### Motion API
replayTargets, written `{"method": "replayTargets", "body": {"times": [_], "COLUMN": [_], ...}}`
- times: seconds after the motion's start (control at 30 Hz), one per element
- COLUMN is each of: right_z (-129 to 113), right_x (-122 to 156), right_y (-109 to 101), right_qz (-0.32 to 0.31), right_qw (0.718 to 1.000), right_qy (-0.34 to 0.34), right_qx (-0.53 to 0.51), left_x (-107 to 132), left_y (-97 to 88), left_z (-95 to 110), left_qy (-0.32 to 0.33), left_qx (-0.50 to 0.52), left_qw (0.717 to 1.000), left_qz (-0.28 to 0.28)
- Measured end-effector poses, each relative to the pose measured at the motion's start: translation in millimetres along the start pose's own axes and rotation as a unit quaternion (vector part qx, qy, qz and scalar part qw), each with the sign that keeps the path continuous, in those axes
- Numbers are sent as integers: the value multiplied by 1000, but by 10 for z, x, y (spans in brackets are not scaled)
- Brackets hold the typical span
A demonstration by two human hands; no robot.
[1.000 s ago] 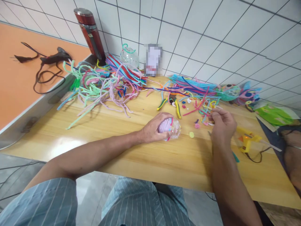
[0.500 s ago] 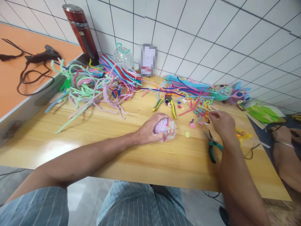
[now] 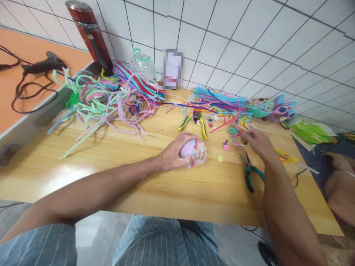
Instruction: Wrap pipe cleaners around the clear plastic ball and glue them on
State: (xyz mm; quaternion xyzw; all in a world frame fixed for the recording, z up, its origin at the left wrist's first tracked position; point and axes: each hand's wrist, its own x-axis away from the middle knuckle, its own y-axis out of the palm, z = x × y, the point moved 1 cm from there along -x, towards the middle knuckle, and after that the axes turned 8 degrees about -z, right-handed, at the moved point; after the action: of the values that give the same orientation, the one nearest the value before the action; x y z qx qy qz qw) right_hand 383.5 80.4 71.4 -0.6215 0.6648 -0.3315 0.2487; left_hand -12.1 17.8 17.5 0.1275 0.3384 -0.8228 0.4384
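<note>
My left hand [image 3: 173, 153] is wrapped round a clear plastic ball [image 3: 201, 151], pressing it to the wooden table. Lilac pipe cleaner rows cover the ball's near half, with a pink and blue band beside them. Over on the right, my right hand [image 3: 256, 143] reaches into a heap of short pipe cleaner scraps [image 3: 235, 129], its fingertips pinched together. Whatever lies between those fingertips is too small to make out. Below that hand rest green-handled long-nose pliers [image 3: 249, 173], jaws apart. Yellow-handled cutters [image 3: 196, 120] lie behind the ball.
Tangled pipe cleaners [image 3: 111, 105] spread over the left side, near a red thermos [image 3: 90, 37]. A phone [image 3: 172, 70] leans on the tiled wall. A yellow glue gun [image 3: 285, 157] lies at right. Another person's arm [image 3: 341, 184] shows beyond the table edge.
My right hand has shifted slightly left and down among the scraps, fingers still pinched. My left hand keeps hold of the ball. The whole view has tilted a little.
</note>
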Motion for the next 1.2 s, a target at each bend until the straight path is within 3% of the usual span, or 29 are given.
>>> {"method": "replayTargets", "body": {"times": [0.1,0.2,0.4,0.47,0.6,0.67,0.77,0.97,1.07,1.2], "right_z": [-95,-207,-331,-344,-313,-265,-170,-46,-61,-133], "right_x": [77,169,207,127,-72,-129,-152,-177,-189,-136], "right_y": [21,169,454,380,7,-137,-155,57,-47,-344], "right_qz": [-45,-80,-74,-44,60,79,49,5,-1,-25], "right_qw": [991,975,979,987,998,995,987,972,971,981], "right_qy": [-14,-29,-25,-30,-25,-11,3,30,54,84], "right_qx": [-124,-204,-189,-150,-18,60,153,235,232,175], "left_x": [-1,-2,-3,-3,-1,-1,0,-1,-2,-7], "left_y": [1,-2,-5,-6,-9,-9,-9,-12,-13,-20], "left_z": [-1,2,8,7,6,4,-1,-1,10,21], "left_qy": [4,5,-1,-1,2,0,0,-10,-17,-11], "left_qx": [-5,-6,1,0,-5,-6,-5,-2,-2,-4], "left_qw": [1000,1000,1000,1000,1000,1000,1000,1000,1000,1000], "left_qz": [4,2,-4,-5,-4,-5,-5,-8,-10,-13]}}
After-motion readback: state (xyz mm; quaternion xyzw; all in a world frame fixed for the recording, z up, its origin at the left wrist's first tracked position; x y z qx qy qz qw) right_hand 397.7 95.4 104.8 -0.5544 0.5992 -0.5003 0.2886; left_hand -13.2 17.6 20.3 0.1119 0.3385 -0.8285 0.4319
